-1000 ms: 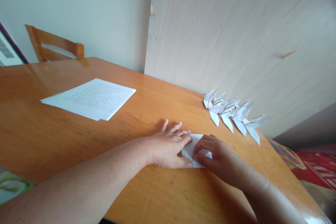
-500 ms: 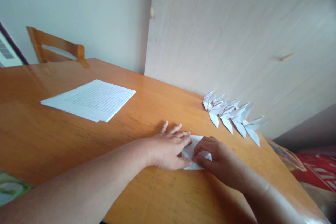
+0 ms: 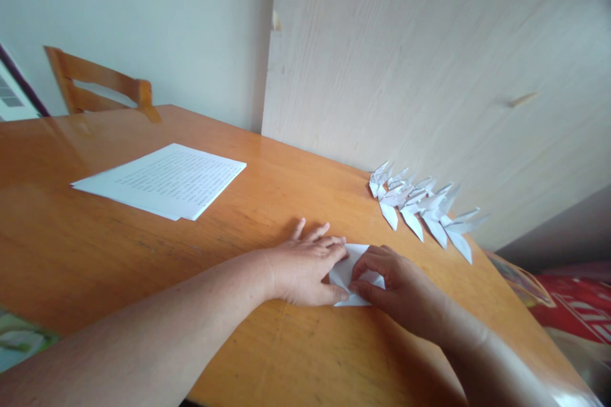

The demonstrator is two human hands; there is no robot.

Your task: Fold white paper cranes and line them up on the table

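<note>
A small folded sheet of white paper (image 3: 356,254) lies on the wooden table between my hands. My left hand (image 3: 310,270) rests flat, fingers spread, with its thumb and index finger on the paper's left side. Over the paper's right side, my right hand (image 3: 389,280) is curled, thumb and index fingertips pinched together at a fold near the middle. Its fingers hide part of the sheet. Farther back to the right stand several folded white paper figures (image 3: 432,206) with pointed tips, in a row.
A stack of printed sheets (image 3: 167,181) lies on the table (image 3: 229,216) at the left. Behind it is a wooden chair (image 3: 102,79). A pale wood panel (image 3: 405,63) rises along the far edge. Something red (image 3: 573,305) is beyond the right edge; a green item (image 3: 21,340) is at lower left.
Hardly anything differs: the view has shifted very slightly. Both hands keep their places on the paper, with the right thumb and index finger still pinched at the fold.
</note>
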